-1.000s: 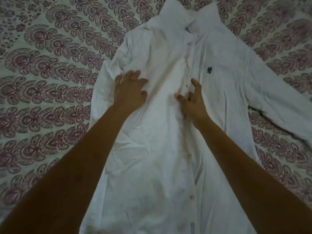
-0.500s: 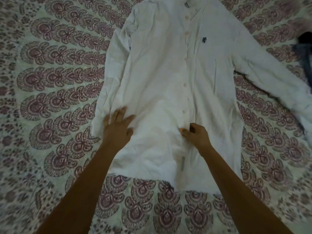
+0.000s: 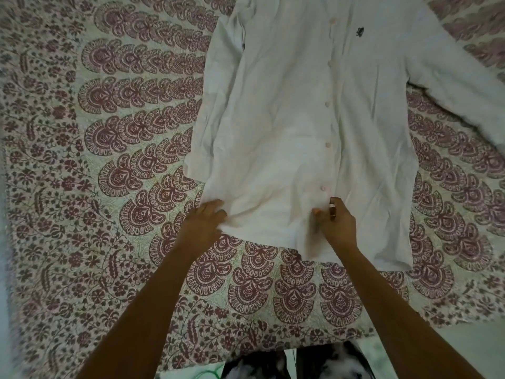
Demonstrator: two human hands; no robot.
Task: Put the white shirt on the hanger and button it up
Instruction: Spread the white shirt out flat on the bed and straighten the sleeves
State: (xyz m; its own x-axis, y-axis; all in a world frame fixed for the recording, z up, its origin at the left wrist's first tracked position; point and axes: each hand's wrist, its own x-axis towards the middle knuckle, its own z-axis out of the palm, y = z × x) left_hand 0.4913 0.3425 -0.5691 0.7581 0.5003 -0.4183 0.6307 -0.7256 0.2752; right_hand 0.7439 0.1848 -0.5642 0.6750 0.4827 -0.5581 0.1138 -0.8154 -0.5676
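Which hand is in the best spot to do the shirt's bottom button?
Probably the right hand. It pinches the white shirt just below the lowest visible button, right on the button line. The left hand grips the shirt off to the side, away from the buttons.

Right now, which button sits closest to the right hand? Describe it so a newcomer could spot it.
A white shirt lies front-up on the patterned bedspread, with a column of pale buttons down its middle. Follow that column toward the hem: the button is the lowest one showing, just above the right hand; its neighbours sit farther up.
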